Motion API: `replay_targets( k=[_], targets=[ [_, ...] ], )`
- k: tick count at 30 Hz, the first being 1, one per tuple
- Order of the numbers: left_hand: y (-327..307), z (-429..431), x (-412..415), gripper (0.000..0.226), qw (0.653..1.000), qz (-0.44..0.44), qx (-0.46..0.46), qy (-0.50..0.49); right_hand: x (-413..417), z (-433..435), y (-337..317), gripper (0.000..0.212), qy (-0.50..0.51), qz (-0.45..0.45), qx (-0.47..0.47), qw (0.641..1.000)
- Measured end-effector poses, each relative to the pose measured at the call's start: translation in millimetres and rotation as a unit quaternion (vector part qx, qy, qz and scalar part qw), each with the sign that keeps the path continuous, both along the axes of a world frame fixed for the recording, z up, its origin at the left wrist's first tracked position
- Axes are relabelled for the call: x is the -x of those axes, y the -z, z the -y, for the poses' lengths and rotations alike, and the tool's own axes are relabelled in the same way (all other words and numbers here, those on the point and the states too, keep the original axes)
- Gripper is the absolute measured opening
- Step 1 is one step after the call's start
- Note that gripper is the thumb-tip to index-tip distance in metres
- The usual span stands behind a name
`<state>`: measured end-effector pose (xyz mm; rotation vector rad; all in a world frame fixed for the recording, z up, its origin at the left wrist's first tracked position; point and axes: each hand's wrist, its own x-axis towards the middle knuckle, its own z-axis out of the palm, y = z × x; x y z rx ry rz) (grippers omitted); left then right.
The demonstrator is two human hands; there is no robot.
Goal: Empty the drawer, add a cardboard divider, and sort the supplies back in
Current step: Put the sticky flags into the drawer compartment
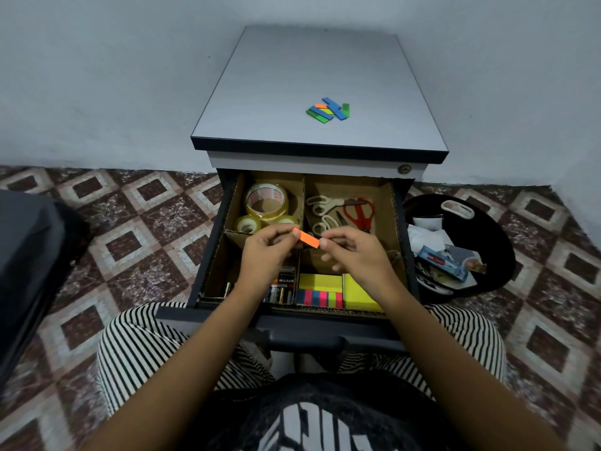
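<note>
One orange tab [305, 238] between left hand [264, 255] and right hand [355, 255]; three tape rolls [266, 200]

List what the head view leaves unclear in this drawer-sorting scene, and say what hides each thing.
All in the head view:
- Batteries: number unclear; the left hand and forearm cover part of their compartment.
- Lower white scissors: partly hidden behind the right hand and the orange strip.
- Packaging in the black bin: print too small to read.

A cardboard divider [304, 203] splits the open drawer [209, 253]: tape rolls [266, 200] far left, scissors [357, 211] far right, batteries [282, 292] near left, sticky notes [320, 283] near right, orange strip [306, 238] held above.
</note>
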<state>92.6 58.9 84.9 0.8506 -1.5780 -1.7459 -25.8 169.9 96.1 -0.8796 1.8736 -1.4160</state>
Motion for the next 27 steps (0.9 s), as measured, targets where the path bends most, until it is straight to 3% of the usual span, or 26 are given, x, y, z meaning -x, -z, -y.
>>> replay_targets(
  k=[6,10,15,22,27],
  targets=[
    [1.9,0.9,-0.7,0.018,1.000,-0.009,0.009,0.015,-8.2,10.0,-0.6,0.011,0.007,0.073,0.010,0.997],
    [2.7,2.9,0.0,0.019,0.999,0.017,0.039,0.025,-6.5,9.4,0.9,0.011,0.015,0.074,0.003,0.997],
    [-9.5,17.1,-1.9,0.020,0.995,0.060,0.066,-0.037,8.0,-2.3,-1.9,0.014,-0.038,0.059,-0.034,0.997],
    [-2.4,65.5,-15.3,0.026,0.907,0.245,0.340,-0.039,28.9,-22.6,-2.4,0.014,-0.152,-0.047,-0.139,0.978],
    [21.5,70.4,-21.7,0.033,0.846,0.339,0.412,-0.001,31.5,-26.5,13.1,0.013,-0.205,-0.141,-0.232,0.941]
  ],
)
